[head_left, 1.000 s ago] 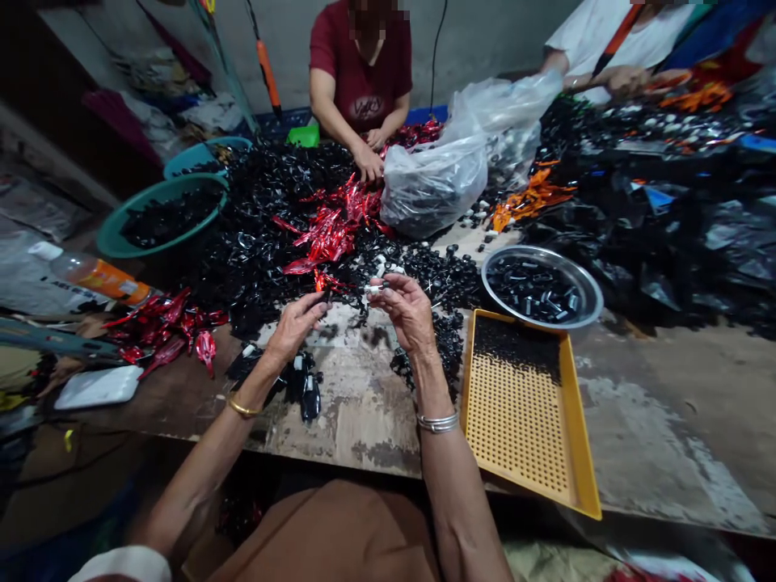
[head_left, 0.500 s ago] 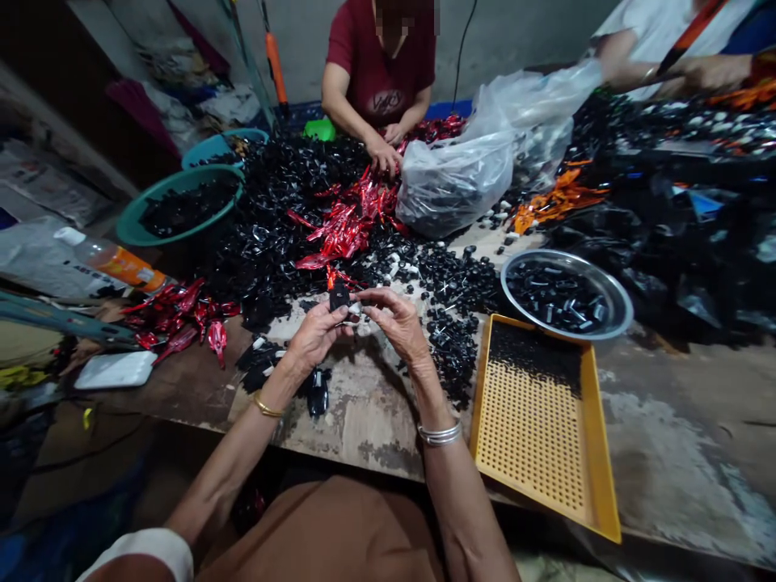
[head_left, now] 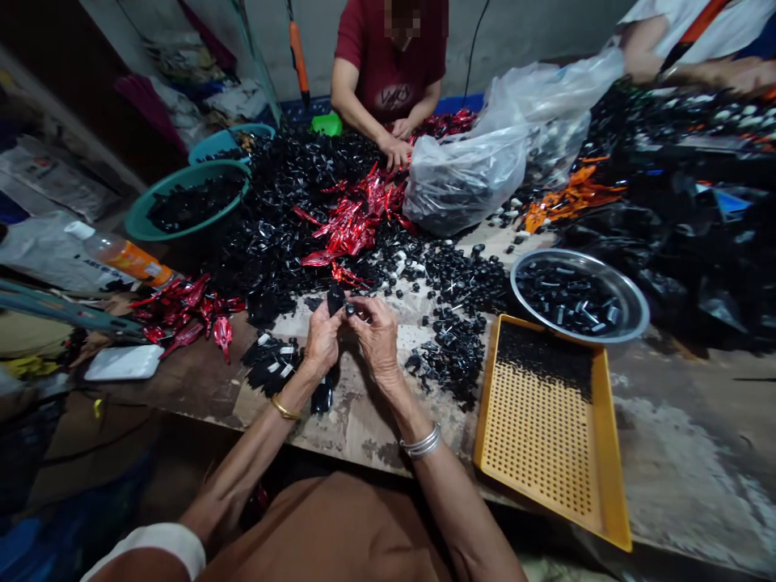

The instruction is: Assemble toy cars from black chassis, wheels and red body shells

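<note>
Black oblong (head_left: 335, 300) in left hand (head_left: 322, 343)

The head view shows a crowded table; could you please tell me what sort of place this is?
Probably a hand-assembly workshop: black parts lie heaped across the worktable, a yellow perforated tray holds tiny black pieces, and an orange tool hangs at the back.

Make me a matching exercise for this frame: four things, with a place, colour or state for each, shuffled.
1. left hand
2. right hand
3. tray
4. bottle

A. yellow, with rows of holes
B. beside red pieces
C. holding a black piece
D. silver bangles on its wrist

Pairs: 1-C; 2-D; 3-A; 4-B.
</note>
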A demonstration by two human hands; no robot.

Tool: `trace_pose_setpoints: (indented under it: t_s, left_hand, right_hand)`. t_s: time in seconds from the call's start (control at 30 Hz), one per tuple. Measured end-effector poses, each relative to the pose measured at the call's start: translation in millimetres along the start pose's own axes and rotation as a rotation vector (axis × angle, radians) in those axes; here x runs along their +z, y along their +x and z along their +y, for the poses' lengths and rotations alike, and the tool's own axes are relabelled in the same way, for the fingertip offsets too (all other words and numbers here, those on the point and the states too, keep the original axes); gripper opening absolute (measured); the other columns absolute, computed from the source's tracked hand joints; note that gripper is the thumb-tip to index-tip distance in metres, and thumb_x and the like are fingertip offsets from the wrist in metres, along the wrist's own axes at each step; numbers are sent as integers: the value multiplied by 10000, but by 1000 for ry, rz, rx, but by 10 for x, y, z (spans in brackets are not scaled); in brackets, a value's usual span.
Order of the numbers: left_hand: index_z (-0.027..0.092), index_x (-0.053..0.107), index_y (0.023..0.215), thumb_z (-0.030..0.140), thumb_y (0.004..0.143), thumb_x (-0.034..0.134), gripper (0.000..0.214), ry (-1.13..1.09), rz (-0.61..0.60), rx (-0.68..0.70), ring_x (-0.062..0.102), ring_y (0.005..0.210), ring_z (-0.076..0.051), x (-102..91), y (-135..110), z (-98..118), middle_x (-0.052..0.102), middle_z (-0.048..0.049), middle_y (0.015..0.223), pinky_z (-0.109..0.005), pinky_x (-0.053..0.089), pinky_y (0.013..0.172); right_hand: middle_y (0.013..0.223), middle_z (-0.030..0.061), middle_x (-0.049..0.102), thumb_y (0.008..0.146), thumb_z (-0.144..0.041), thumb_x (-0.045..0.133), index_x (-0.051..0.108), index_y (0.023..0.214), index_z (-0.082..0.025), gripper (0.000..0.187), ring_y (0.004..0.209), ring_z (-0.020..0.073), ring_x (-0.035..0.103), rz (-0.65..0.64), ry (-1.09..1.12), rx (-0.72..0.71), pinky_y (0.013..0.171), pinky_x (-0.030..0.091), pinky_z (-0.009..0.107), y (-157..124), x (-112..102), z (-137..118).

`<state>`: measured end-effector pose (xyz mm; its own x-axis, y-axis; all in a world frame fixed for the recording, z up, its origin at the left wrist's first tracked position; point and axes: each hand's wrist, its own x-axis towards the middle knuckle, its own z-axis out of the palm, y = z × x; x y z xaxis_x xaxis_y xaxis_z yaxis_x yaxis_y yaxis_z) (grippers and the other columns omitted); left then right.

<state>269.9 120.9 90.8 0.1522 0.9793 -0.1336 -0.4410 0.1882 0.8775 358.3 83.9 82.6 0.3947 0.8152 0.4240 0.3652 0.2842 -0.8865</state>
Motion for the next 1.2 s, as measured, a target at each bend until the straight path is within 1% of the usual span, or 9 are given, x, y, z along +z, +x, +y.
trace_pose_setpoints:
  t_s: [0.2,0.3,0.43,0.57,0.7,0.8,0.9,1.03,1.2]
  left_hand:
    - [156,662,928,335,654,745,337,234,-99,-6,648,740,-158,-75,-101,-88,718,-19,830,-258,504,695]
    - [164,661,962,303,699,681,298,326,-117,31,653,845,-188,-79,-159,-137,726,-38,914,-294,502,800]
    - [168,660,999,248,764,576,262,467,-150,119,633,970,-206,-82,-201,-146,715,-62,1021,-317,460,918]
    - [168,655,972,225,746,561,251,557,-132,144,624,950,-210,-107,-194,-111,711,-56,988,-320,463,894]
    - [165,651,954,203,726,545,254,546,-194,102,618,831,-187,-152,-178,-92,699,-34,897,-298,483,803]
    - [161,643,914,217,736,540,214,606,-163,120,593,753,-173,-189,-175,-99,677,-25,833,-287,487,731]
    - [163,636,910,231,749,554,193,652,-107,195,593,829,-189,-214,-174,-117,672,-32,857,-305,479,800]
    - [176,652,870,246,762,583,146,624,-91,248,597,912,-204,-225,-171,-132,670,-43,885,-322,443,907]
    - [176,661,851,232,756,607,123,531,-75,179,607,881,-190,-198,-194,-141,686,-31,881,-294,457,870]
  right_hand:
    - [810,16,618,836,-225,580,675,906,-212,119,704,138,548,92,13,-1,644,463,261,12,-46,-67]
    - [788,11,596,838,-228,576,655,923,-206,119,691,134,543,120,-27,-30,640,465,260,-3,-24,-68]
    - [811,9,595,815,-240,595,589,903,-198,98,667,123,540,164,-23,14,607,462,246,-19,22,-42]
    - [735,-12,561,805,-258,598,526,767,-209,95,636,119,514,150,-52,0,598,447,242,-10,9,-52]
    - [692,-28,535,791,-263,602,495,720,-211,138,605,111,487,116,-84,2,592,422,238,2,-16,-86]
    - [622,-46,497,772,-261,605,463,648,-211,195,578,105,461,95,-98,50,583,393,236,-1,-3,-103]
    - [574,-56,472,763,-266,594,453,602,-208,221,555,98,443,65,-52,116,569,370,231,-10,20,-115]
    - [548,-62,466,733,-313,608,455,591,-209,234,518,91,432,10,100,255,526,353,221,-6,24,-129]
    - [537,-81,444,682,-340,629,435,618,-218,238,470,78,400,-26,235,376,470,329,207,22,17,-144]
